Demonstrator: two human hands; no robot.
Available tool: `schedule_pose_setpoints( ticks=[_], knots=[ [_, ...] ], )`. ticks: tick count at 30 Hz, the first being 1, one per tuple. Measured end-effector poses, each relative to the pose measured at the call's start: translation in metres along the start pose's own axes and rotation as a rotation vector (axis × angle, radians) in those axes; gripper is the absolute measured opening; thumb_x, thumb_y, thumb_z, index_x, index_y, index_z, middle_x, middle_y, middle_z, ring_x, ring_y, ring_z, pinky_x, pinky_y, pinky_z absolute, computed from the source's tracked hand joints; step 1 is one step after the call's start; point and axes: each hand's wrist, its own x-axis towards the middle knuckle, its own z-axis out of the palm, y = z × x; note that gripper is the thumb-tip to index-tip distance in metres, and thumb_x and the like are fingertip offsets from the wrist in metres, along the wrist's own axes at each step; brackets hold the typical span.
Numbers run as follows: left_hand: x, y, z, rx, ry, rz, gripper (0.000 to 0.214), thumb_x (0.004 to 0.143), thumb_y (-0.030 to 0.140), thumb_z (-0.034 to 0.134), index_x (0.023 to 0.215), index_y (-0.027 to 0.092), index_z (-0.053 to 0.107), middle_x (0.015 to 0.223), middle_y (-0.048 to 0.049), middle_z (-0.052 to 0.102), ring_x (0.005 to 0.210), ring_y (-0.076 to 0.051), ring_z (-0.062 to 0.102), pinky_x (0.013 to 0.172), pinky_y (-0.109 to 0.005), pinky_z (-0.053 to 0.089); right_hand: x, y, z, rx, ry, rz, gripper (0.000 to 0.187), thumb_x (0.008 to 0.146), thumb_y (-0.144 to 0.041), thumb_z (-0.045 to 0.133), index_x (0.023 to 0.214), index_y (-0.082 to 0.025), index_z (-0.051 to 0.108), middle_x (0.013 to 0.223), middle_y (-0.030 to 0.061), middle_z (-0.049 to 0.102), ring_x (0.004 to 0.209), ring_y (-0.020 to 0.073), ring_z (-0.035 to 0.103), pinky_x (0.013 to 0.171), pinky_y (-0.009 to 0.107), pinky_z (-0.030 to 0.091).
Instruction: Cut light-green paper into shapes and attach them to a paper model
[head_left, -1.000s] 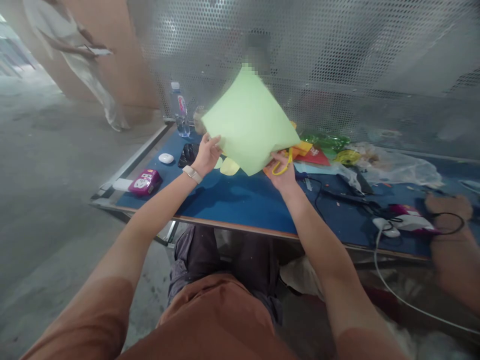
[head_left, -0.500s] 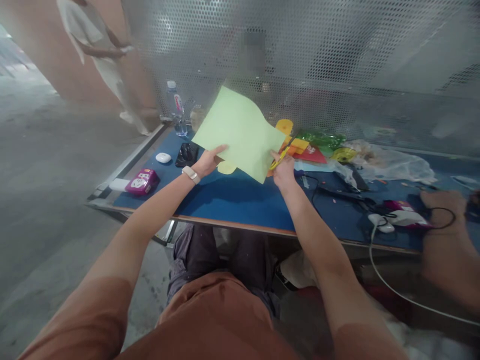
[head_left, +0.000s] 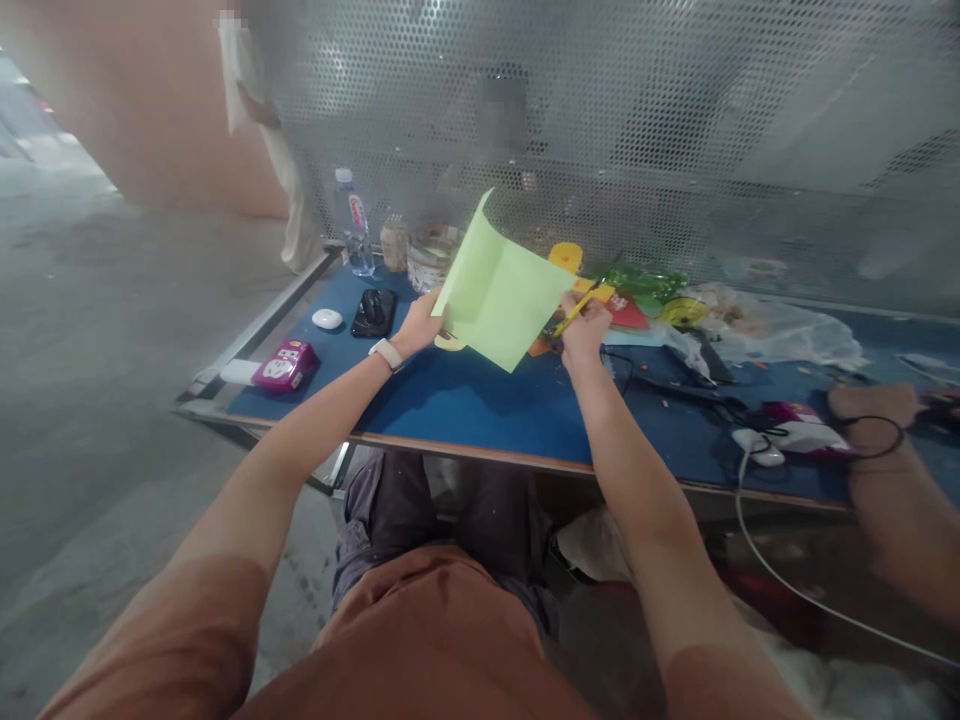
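Observation:
A light green sheet of paper [head_left: 514, 295] is held up above the blue table, its left side curled upward. My left hand [head_left: 418, 322] grips the sheet's left edge, fingers closed on it and partly hidden behind it. At the right corner of the paper, my right hand [head_left: 586, 328] is closed around yellow-handled scissors [head_left: 576, 308]; their dark blades point up and away to the right. Whether the right fingers also pinch the paper, I cannot tell. A pale yellow rounded piece [head_left: 450, 343] shows below the paper by my left hand.
On the blue table [head_left: 480, 410] stand a water bottle [head_left: 355, 225], a black phone-like item [head_left: 373, 313], a white case [head_left: 327, 319] and a purple packet [head_left: 285, 366]. Right lie a yellow tape roll [head_left: 684, 312], clear plastic [head_left: 780, 325] and cables. Another person's hand [head_left: 876, 405] rests far right.
My left hand has bent the paper's left side into an upward curl, uncovering a container behind. My right hand with the scissors has shifted slightly right. The person at the back left has moved right.

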Motion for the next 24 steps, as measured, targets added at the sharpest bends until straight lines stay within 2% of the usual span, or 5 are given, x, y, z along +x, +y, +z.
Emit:
schedule_pose_setpoints(
  ticks=[5, 10, 15, 19, 24],
  knots=[
    [-0.001, 0.002, 0.0, -0.058, 0.018, -0.05, 0.052, 0.099, 0.033, 0.088, 0.15, 0.021, 0.08, 0.122, -0.0132, 0.088, 0.066, -0.018, 0.08, 0.071, -0.037, 0.066, 0.0, -0.011, 0.002, 0.025, 0.046, 0.049, 0.054, 0.083, -0.053, 0.116, 0.087, -0.028, 0.068, 0.073, -0.0072, 0.073, 0.068, 0.0211, 0.083, 0.064, 0.032, 0.07],
    [0.005, -0.006, 0.0, -0.154, 0.135, -0.111, 0.042, 0.111, 0.047, 0.089, 0.14, 0.019, 0.076, 0.095, -0.0077, 0.086, 0.06, -0.018, 0.076, 0.064, -0.034, 0.061, -0.013, -0.02, 0.012, 0.029, -0.074, 0.098, 0.056, 0.091, -0.049, 0.118, 0.087, -0.029, 0.066, 0.067, -0.0097, 0.068, 0.061, 0.0181, 0.079, 0.064, 0.03, 0.066],
    [0.005, -0.006, 0.002, -0.177, 0.186, -0.062, 0.059, 0.109, 0.068, 0.095, 0.141, 0.021, 0.08, 0.094, -0.0078, 0.089, 0.068, -0.024, 0.083, 0.079, -0.042, 0.069, -0.026, -0.016, 0.017, 0.015, -0.214, 0.182, 0.064, 0.096, -0.059, 0.116, 0.079, -0.029, 0.063, 0.059, -0.0099, 0.062, 0.053, 0.0153, 0.071, 0.066, 0.031, 0.068],
    [-0.001, 0.004, 0.006, -0.201, 0.234, -0.063, 0.074, 0.105, 0.085, 0.094, 0.138, 0.019, 0.084, 0.079, -0.0065, 0.084, 0.079, -0.031, 0.089, 0.092, -0.049, 0.071, -0.035, -0.006, 0.015, -0.003, -0.358, 0.276, 0.072, 0.088, -0.078, 0.116, 0.078, -0.029, 0.063, 0.059, -0.0071, 0.064, 0.048, 0.0153, 0.065, 0.059, 0.034, 0.066],
    [-0.011, 0.019, 0.003, -0.24, 0.266, -0.076, 0.074, 0.104, 0.092, 0.091, 0.128, 0.022, 0.088, 0.074, -0.0075, 0.084, 0.097, -0.036, 0.094, 0.106, -0.051, 0.072, -0.051, 0.01, 0.019, -0.035, -0.481, 0.182, 0.076, 0.085, -0.097, 0.105, 0.08, -0.031, 0.068, 0.07, -0.0018, 0.073, 0.058, 0.0177, 0.067, 0.061, 0.036, 0.063]
  ],
)
